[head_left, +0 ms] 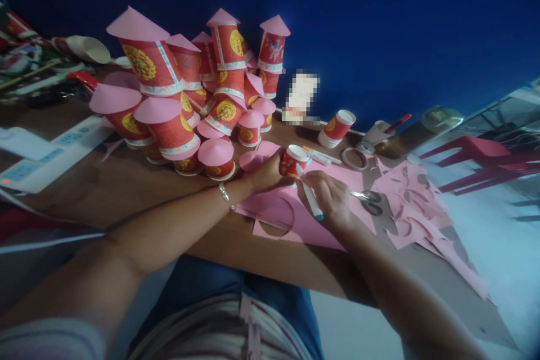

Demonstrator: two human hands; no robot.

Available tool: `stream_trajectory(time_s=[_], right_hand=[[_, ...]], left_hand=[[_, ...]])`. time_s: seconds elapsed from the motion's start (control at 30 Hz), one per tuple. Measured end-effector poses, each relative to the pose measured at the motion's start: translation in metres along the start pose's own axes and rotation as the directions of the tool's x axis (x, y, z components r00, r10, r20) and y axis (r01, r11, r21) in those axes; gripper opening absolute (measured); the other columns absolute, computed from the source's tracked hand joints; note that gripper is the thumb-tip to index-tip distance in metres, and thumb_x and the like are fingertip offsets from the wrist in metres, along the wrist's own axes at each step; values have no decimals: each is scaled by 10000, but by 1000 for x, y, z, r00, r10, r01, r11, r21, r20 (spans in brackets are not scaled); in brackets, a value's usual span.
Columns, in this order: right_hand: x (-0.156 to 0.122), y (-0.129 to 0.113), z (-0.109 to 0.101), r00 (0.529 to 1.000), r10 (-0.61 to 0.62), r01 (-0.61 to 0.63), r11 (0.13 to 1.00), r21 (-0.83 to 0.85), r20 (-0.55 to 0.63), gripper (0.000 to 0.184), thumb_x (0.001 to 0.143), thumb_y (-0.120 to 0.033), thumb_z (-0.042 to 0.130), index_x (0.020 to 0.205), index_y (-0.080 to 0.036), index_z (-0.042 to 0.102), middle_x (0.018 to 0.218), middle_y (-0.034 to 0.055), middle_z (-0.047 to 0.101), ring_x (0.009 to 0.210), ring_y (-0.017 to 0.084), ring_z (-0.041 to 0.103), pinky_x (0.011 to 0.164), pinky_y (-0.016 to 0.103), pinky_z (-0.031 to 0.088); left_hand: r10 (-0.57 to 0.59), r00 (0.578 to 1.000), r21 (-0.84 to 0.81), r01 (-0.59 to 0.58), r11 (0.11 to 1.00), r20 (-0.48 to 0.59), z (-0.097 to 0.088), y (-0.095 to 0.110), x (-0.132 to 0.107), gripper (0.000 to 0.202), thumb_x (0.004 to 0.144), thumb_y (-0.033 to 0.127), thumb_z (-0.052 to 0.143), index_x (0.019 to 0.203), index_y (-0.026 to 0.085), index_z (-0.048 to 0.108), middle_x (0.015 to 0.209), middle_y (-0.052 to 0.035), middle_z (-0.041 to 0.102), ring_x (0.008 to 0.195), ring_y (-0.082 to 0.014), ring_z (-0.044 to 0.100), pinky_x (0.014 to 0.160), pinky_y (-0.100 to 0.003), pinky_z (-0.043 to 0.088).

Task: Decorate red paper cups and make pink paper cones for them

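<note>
A red paper cup [289, 164] with a white rim stands tilted over the pink paper, and my left hand [268, 171] is closed around its left side. In my right hand [327, 197] I grip a white marker [311, 198] with a green end. Its upper tip lies at the cup's front; whether it touches cannot be made out. Under both hands spreads pink paper [312, 225], with a round cut-out at its left part. Just right of my right hand lie scissors [368, 197].
Red cups with pink cone tops [166, 124] are stacked at the left. A red cup [336, 128], a tape roll [355, 158] and a bottle [422, 129] stand behind. Pink scraps [415, 197] cover the right side. A power strip [54, 152] lies left; a red stool [485, 160] stands right.
</note>
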State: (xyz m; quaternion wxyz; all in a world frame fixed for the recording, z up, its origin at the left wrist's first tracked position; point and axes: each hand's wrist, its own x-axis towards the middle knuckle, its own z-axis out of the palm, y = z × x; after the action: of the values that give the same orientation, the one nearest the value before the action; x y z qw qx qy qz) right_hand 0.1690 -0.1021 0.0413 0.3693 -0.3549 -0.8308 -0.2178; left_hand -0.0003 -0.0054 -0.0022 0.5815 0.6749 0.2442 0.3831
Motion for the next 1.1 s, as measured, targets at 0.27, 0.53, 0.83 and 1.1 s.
stream_trajectory(time_s=[0.27, 0.53, 0.83, 1.1], right_hand=[[4, -2, 0, 1000, 0, 0, 1000, 2, 22, 160, 913, -85, 643, 1014, -178, 560, 816, 60, 698, 683, 167, 647, 598, 269, 502], [2, -6, 1, 998, 25, -26, 1000, 15, 50, 156, 913, -84, 619, 1006, -188, 550, 766, 34, 683, 656, 165, 645, 579, 269, 474], [1, -6, 2, 998, 34, -36, 999, 39, 54, 145, 918, -95, 609, 1017, -190, 560, 768, 30, 681, 636, 158, 636, 574, 266, 460], [1, -6, 2, 999, 29, -31, 999, 37, 39, 141, 923, -98, 622, 1010, -185, 553, 767, 33, 685, 631, 151, 625, 565, 264, 449]], left_hand=[[-34, 999, -11, 34, 999, 6, -3, 0, 0, 751, 629, 405, 924, 1214, 200, 501, 1188, -112, 659, 1068, -251, 631, 882, -368, 524], [-89, 996, -63, 87, 994, -23, 1, 7, 1, 712, 611, 369, 931, 1155, 188, 508, 1070, -70, 658, 962, -204, 629, 837, -344, 523], [-105, 994, -94, 101, 990, -37, 2, 11, 0, 686, 632, 363, 910, 1166, 204, 509, 1089, -56, 671, 956, -207, 638, 820, -345, 537], [-95, 994, -133, 88, 987, -51, 4, 12, -1, 626, 649, 260, 891, 1152, 201, 523, 1067, -31, 672, 975, -196, 628, 822, -319, 529]])
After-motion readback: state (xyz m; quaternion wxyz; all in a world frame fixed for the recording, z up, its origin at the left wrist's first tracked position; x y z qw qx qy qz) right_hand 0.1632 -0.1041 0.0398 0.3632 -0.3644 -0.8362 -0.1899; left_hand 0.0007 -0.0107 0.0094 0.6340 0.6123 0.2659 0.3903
